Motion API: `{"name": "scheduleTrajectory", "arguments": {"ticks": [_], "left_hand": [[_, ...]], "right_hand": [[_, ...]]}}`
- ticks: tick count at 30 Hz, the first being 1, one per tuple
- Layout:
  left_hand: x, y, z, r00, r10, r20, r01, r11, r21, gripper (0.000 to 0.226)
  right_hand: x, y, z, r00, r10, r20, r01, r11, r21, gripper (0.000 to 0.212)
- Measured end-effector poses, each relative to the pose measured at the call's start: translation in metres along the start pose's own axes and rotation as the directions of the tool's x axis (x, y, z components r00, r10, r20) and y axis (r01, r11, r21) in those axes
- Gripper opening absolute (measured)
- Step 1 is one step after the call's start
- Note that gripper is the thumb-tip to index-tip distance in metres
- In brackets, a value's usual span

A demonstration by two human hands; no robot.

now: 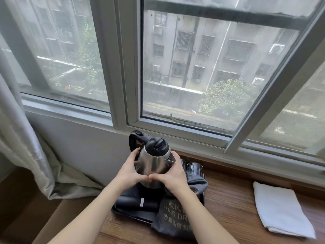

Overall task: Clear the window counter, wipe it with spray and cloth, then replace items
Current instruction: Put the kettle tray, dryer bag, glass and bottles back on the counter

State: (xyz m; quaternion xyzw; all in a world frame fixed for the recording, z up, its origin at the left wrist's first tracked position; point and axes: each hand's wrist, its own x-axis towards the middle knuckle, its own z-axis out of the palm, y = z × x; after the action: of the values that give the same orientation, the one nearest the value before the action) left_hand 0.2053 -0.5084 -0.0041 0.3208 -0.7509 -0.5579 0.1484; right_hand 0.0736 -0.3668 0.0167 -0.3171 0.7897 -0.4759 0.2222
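- The grey bag (174, 219) on the tray bears gold lettering: "HAIR DR…", the rest cut off by the right forearm, with Chinese characters above and below it, partly hidden.
- A small white tag shows on the dark folded pouch (137, 203) at the tray's left; no writing can be read on it.
- The left hand (128, 171) clasps the steel kettle (153, 164) from the left, fingers curled round its body just below the black handle.
- The right hand (172, 175) clasps it from the right, fingers wrapped under the spout; the two thumbs meet at the front of the kettle.
- Each grip is thus closed round the kettle, holding nothing else.
- The kettle stands upright, black lid on, above the far end of the black tray (202, 199); whether it touches its base cannot be told.
- Glasses (193, 169) stand on the tray just right of the kettle.
- The tray lies at the left end of the wooden table (228, 199) under the window (193, 67).
- A folded white cloth (281, 208) lies on the table, well apart to the right.
- A pale curtain (22, 138) hangs at the left.
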Motion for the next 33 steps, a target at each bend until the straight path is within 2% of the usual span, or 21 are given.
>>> {"name": "scheduleTrajectory", "arguments": {"ticks": [6, 10, 20, 27, 33], "left_hand": [[-0.006, -0.001, 0.007, 1.0, 0.007, -0.019, -0.007, 1.0, 0.016, 0.12], [0.0, 0.001, 0.005, 1.0, 0.008, -0.002, -0.008, 0.998, 0.059, 0.123], [-0.002, -0.016, 0.006, 1.0, 0.024, -0.01, -0.024, 0.999, 0.045, 0.121], [-0.009, -0.048, 0.01, 0.997, -0.076, -0.005, 0.077, 0.995, 0.06, 0.127], [0.001, -0.05, 0.011, 0.997, -0.082, 0.006, 0.081, 0.994, 0.08, 0.134]], "right_hand": [[-0.003, 0.011, -0.006, 0.999, 0.027, 0.023, -0.028, 0.999, 0.038, 0.098], [0.001, 0.014, -0.008, 0.998, 0.048, 0.042, -0.05, 0.998, 0.048, 0.103], [-0.001, 0.017, -0.006, 0.996, 0.035, 0.084, -0.029, 0.997, -0.065, 0.107], [0.002, 0.019, -0.004, 0.994, 0.059, 0.089, -0.052, 0.995, -0.087, 0.111], [0.006, 0.022, -0.001, 0.994, 0.067, 0.089, -0.063, 0.997, -0.048, 0.11]]}}
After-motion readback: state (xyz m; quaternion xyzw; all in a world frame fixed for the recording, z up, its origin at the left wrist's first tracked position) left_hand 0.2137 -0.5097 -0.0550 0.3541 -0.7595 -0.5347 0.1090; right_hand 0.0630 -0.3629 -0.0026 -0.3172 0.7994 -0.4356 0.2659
